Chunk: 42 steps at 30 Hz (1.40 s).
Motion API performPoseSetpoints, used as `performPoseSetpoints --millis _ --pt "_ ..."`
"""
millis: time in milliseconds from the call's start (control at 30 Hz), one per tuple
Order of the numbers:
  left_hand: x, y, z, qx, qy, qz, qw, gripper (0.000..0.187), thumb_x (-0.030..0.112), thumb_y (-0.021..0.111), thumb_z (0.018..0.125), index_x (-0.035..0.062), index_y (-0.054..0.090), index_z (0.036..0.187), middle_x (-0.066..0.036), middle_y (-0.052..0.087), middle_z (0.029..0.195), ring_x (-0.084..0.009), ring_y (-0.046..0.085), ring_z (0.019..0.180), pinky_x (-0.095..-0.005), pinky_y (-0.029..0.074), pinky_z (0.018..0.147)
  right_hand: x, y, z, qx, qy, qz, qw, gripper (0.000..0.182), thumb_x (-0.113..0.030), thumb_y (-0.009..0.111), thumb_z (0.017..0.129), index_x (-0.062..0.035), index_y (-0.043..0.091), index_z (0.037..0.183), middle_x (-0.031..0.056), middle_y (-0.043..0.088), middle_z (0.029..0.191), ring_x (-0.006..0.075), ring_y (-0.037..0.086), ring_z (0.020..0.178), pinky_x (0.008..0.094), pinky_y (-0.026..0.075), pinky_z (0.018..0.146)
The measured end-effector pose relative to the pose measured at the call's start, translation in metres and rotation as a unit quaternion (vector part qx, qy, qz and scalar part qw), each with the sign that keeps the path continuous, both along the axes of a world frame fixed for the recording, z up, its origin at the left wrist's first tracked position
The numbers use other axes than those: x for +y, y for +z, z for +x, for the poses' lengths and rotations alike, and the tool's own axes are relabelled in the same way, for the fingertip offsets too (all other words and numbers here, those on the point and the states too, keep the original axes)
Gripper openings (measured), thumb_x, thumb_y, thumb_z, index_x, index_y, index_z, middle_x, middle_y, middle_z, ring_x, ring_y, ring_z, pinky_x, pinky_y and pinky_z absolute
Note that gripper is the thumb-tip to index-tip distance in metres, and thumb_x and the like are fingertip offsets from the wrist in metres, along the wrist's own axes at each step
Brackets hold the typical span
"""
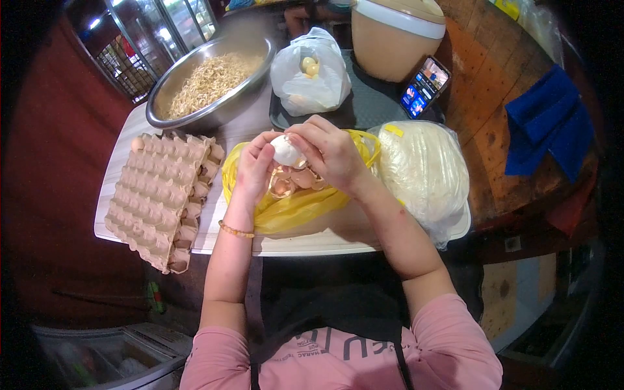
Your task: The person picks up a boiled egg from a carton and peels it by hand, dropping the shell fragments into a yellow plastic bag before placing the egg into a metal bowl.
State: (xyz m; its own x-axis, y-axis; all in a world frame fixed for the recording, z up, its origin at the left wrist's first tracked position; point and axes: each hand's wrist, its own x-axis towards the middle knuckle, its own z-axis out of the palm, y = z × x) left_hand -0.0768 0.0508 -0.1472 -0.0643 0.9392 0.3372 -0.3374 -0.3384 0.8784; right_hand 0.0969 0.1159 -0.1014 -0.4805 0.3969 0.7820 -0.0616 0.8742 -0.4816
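Both hands meet over a yellow plastic bag (279, 218) that lies opened on the table. My left hand (258, 162) is closed around a white egg (285, 151), partly peeled by its look. My right hand (331, 153) presses its fingers against the egg's right side, where bits of shell show. Directly below, broken brown eggshells (300, 180) lie in the yellow bag. Behind the hands stands a white plastic bag (311, 78) with a few peeled eggs (311, 67) visible in its mouth.
A stack of egg cartons (156, 195) sits at the left, one egg (137, 144) in its corner. Behind it is a steel bowl (162, 104) of bean sprouts. A full clear bag (426, 175), a phone (426, 88), a beige container (396, 42) and a blue cloth (549, 123) are at the right.
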Motion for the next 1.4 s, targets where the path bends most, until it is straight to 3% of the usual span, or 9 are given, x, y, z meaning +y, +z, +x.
performPoseSetpoints --millis 67,267,467,567,667,767,1100,1267,1400 --pt "0.0 0.001 0.001 0.004 0.0 -0.009 1.0 0.046 0.038 0.062 0.09 -0.0006 0.055 0.114 -0.005 0.063 0.099 -0.0104 0.061 0.085 -0.0235 0.051 0.067 0.001 -0.003 -0.001 -0.005 -0.049 0.081 0.995 0.01 -0.01 0.061 0.084 -0.0016 0.057 0.089 0.0125 0.056 0.081 0.0301 0.059 0.07 0.0389 0.05 0.061" --pt "-0.002 0.006 0.01 -0.021 -0.025 -0.035 0.999 0.053 0.042 0.055 0.093 -0.0023 0.048 0.121 -0.009 0.062 0.1 -0.0133 0.063 0.083 -0.0243 0.051 0.065 -0.005 0.002 0.0 0.002 -0.101 0.127 0.987 0.008 -0.001 0.06 0.085 -0.0002 0.057 0.092 0.0157 0.056 0.08 0.0341 0.059 0.071 0.0391 0.049 0.06" --pt "-0.005 0.004 0.002 -0.041 -0.072 -0.075 0.994 0.053 0.039 0.052 0.095 -0.0038 0.045 0.125 -0.012 0.062 0.102 -0.0172 0.065 0.08 -0.0254 0.052 0.065 -0.001 -0.001 -0.002 0.054 -0.086 0.101 0.99 0.007 -0.001 0.06 0.085 0.0 0.057 0.092 0.0161 0.056 0.08 0.0345 0.059 0.071 0.0387 0.048 0.061" --pt "-0.004 0.004 -0.001 0.005 -0.06 -0.085 0.995 0.05 0.04 0.044 0.098 -0.0005 0.046 0.126 -0.011 0.061 0.114 -0.0184 0.063 0.093 -0.0275 0.055 0.072 -0.003 -0.003 -0.003 0.035 -0.101 0.064 0.992 0.006 -0.002 0.06 0.085 0.0002 0.057 0.09 0.0156 0.056 0.08 0.0343 0.059 0.072 0.0385 0.048 0.061" --pt "-0.003 0.001 -0.003 -0.062 -0.126 -0.072 0.988 0.045 0.037 0.041 0.099 0.0003 0.048 0.125 -0.011 0.061 0.113 -0.0188 0.064 0.089 -0.027 0.054 0.072 -0.01 0.006 0.0 0.006 -0.116 0.123 0.986 0.006 -0.002 0.06 0.085 0.0004 0.056 0.089 0.015 0.056 0.079 0.0342 0.059 0.072 0.0389 0.048 0.061" --pt "-0.003 0.0 -0.003 -0.094 -0.148 -0.088 0.98 0.046 0.037 0.041 0.098 0.0001 0.049 0.124 -0.011 0.062 0.111 -0.0187 0.064 0.088 -0.0266 0.053 0.072 -0.006 -0.004 -0.004 -0.018 -0.127 0.086 0.988 0.005 -0.002 0.06 0.085 0.0004 0.056 0.088 0.0149 0.055 0.079 0.0343 0.058 0.072 0.0392 0.048 0.061" --pt "-0.007 0.009 0.003 -0.053 -0.087 -0.07 0.992 0.046 0.034 0.047 0.095 -0.0033 0.051 0.122 -0.012 0.064 0.108 -0.0191 0.065 0.088 -0.0285 0.054 0.071 0.0 -0.006 -0.006 0.049 -0.104 0.038 0.993 0.003 -0.003 0.057 0.088 0.0001 0.058 0.089 0.0164 0.056 0.08 0.035 0.058 0.073 0.0381 0.048 0.063" --pt "-0.008 0.016 0.007 -0.034 -0.079 -0.047 0.995 0.056 0.041 0.043 0.096 -0.0062 0.05 0.124 -0.011 0.064 0.105 -0.0178 0.064 0.084 -0.0292 0.053 0.068 0.008 -0.002 0.001 0.051 -0.125 -0.068 0.989 0.008 -0.007 0.056 0.09 0.0006 0.059 0.09 0.015 0.06 0.082 0.0332 0.061 0.075 0.038 0.049 0.065" --pt "-0.003 0.005 0.0 -0.03 -0.036 -0.018 0.999 0.066 0.053 0.038 0.096 -0.0054 0.052 0.123 -0.01 0.064 0.102 -0.0156 0.062 0.079 -0.0277 0.05 0.065 0.012 -0.004 0.005 -0.034 -0.123 0.035 0.991 0.012 -0.011 0.059 0.089 -0.0005 0.061 0.095 0.0135 0.063 0.088 0.0319 0.064 0.078 0.0371 0.051 0.068"
